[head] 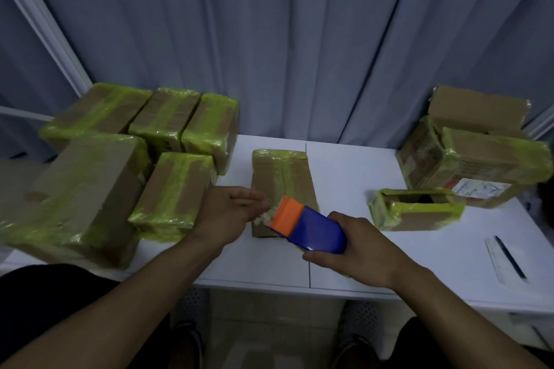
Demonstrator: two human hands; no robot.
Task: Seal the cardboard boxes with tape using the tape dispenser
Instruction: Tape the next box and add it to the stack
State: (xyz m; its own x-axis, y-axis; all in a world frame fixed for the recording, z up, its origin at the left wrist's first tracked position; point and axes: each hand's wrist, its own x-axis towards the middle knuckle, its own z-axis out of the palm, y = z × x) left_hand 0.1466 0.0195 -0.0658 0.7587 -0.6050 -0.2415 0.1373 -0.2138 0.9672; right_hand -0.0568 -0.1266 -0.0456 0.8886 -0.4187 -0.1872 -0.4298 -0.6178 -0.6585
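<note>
On the white desk (344,165), the taped stack (90,183) crowded the left and more boxes (479,159) the right, leaving open room only around the centre box (281,180), close to the front edge. My right hand (359,249) gripped the tape dispenser (308,225) over the box's near end; my left hand (227,210) seemed to pinch the tape end (263,217). Next, I judged: stick it down, then draw along the seam.

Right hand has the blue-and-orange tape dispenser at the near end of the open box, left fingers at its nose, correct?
No, wrong box. The head view shows the right hand holding the blue-and-orange plastic tape dispenser at the near end of the closed, green-taped cardboard box in the middle, left fingers at its nose.
</note>
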